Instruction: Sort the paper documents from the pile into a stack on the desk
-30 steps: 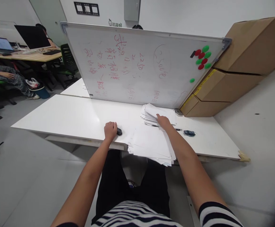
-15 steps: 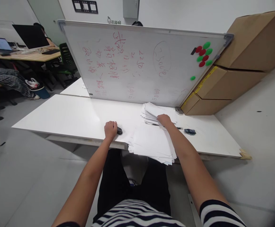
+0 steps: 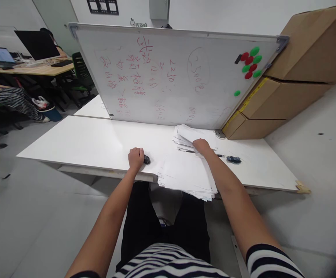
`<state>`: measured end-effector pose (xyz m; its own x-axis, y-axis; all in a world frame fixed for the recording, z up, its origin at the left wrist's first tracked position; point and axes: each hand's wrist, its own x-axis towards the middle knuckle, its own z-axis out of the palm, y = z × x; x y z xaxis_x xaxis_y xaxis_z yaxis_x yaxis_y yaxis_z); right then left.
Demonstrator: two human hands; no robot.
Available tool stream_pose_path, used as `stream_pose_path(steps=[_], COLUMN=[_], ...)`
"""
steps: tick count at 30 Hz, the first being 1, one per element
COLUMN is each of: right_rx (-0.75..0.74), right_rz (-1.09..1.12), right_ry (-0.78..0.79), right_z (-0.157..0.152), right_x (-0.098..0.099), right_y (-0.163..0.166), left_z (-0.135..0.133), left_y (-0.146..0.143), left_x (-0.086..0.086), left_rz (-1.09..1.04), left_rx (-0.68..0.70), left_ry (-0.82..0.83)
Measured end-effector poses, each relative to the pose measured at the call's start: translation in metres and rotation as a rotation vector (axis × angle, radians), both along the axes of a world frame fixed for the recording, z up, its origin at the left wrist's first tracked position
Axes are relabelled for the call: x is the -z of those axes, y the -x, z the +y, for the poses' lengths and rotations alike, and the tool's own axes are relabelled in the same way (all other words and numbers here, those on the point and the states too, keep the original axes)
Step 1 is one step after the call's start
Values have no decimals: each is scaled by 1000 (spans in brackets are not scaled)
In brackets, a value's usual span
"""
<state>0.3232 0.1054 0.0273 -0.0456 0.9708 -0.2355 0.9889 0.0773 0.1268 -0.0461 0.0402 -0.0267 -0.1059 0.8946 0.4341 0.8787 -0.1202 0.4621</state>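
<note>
My left hand [image 3: 135, 158] is closed around a small black object [image 3: 147, 159], whose rounded end sticks out to the right; its kind is hidden. At the far paper stack [image 3: 182, 144], my right hand [image 3: 201, 146] has its fingers closed on the edge of a sheet of paper [image 3: 188, 133] on top, which looks slightly raised. A second, untidy stack of paper [image 3: 185, 173] lies nearer me and overhangs the table's front edge. Between the stacks is a thin pen [image 3: 220, 155], partly covered by my right hand and wrist. Right of it sits a dark, shiny packet-like item [image 3: 233, 160].
A whiteboard [image 3: 168, 85] with red writing stands along the back of the white table [image 3: 78, 141]. Cardboard boxes [image 3: 298, 98] are stacked behind its right side. A round grey item [image 3: 220, 134] lies by the boxes. Another person [image 3: 8, 98] sits at far left.
The view has shifted slightly. Both hands keep their places, the left on the black object and the right on the paper. The seated person's arms at far left have moved.
</note>
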Motion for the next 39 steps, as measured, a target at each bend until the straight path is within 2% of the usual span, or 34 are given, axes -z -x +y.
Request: stream_pose_path(steps=[5,9,15,17,19,20,22,23,27,30,32,34,36,39], right_rx=[15,38,90,129,208,263,346,373,477,557,543,472,346,131], right_rz=[-7,18,102,234,615,830,1190,1311,1617,1775,1792,1764,1700,1596], right_ry=[-23,-107,-360,-505,-715,-771,-754,-693,-376,-246,-181,-136,-96,-64], right_z=[-1,-5,-28,-52,-85,-104,-143,-161,-209,-228,-237,-246,-255,-265], right_x=[5,5,-17,-27,-34,-36,-35,-33,-10,4,4,-6,-25,-54], right_y=[1,3,8,9,8,8,8,10,18,26,30,34,37,38], left_z=[0,0,0,0,0,1,0,0,-17,-49,-76,-101,-119,-131], left_y=[0,1,0,0,0,0,1,1,-5,-26,-47,-69,-84,-89], left_x=[0,1,1,2,2,1,-2,-5,-21,-30,-34,-41,-53,-79], left_rz=[-3,0,12,13,10,8,4,-1,-40,-121,-252,-411,-598,-864], left_rx=[-2,7,-9,-15,-10,-8,-7,-12,-36,109,262,331,374,524], left_ry=[7,6,18,23,25,28,37,36,-95,-146,-65,66,252,556])
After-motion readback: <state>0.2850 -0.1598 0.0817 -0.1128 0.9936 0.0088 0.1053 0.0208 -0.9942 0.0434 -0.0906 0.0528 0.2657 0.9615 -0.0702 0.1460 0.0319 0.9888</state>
